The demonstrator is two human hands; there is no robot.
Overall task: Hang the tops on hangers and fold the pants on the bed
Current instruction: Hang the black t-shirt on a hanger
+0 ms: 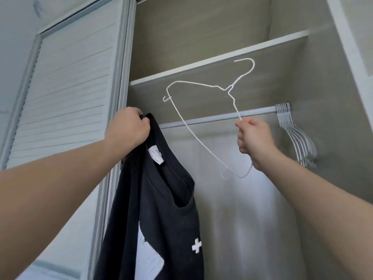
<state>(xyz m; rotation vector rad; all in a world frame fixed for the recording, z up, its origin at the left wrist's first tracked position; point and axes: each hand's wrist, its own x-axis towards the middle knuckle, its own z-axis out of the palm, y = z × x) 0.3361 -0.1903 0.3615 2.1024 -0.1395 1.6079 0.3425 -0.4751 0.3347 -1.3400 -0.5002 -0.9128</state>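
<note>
A dark navy cotton T-shirt (161, 199) hangs from the left grip (130, 128), whose fingers are clenched around a bunch of fabric at the shoulder, right beside the neckline. The rest of the shirt drops straight down below this grip. Its round collar gapes toward the right grip (255, 142), with a small white sewn label (156, 155) showing inside the neck. Lower on the chest sit a small white cross print (196, 245) and a larger white striped print (149, 257).

The right grip is fisted around one sloping arm of a thin white wire hanger (230, 89). The wire enters at the top of the fist and leaves at the bottom, curling into a small end hook just below it. The hanger is tilted. Its top hook rises above this grip, and its long bar slants up toward the left grip, ending above that grip without touching the shirt.

Behind both grips runs a grey metal wardrobe rod (212, 118), which the hanger's bar crosses in front of. To the outer side of the right grip, a bunch of white wire hangers (292, 138) hangs at the end of the rod. Above it is a beige wooden shelf (201, 61). To the outer side of the left grip stands a pale louvred wardrobe door (66, 98).
</note>
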